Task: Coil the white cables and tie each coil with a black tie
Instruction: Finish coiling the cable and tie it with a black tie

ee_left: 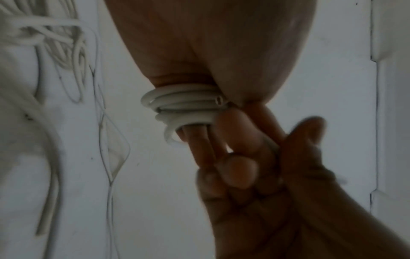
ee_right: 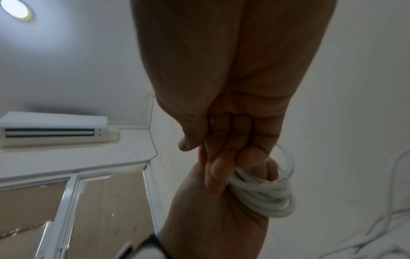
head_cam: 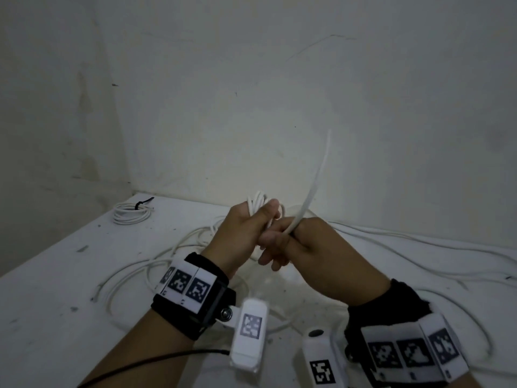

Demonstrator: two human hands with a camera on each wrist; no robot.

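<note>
My left hand (head_cam: 251,225) is held above the table, gripping a small coil of white cable (head_cam: 258,204) wound in several loops around its fingers; the same coil (ee_left: 184,103) shows in the left wrist view and again as a coil (ee_right: 261,194) in the right wrist view. My right hand (head_cam: 296,239) sits just to its right, touching it, and grips the free cable strand (head_cam: 316,175) that arcs up and away. A finished coil (head_cam: 131,214) with a black tie (head_cam: 142,203) lies at the table's far left.
Loose white cables (head_cam: 405,242) sprawl over the white table (head_cam: 56,303) under and right of my hands. Walls close the back and left. A black wire (head_cam: 156,359) runs from the left wrist camera.
</note>
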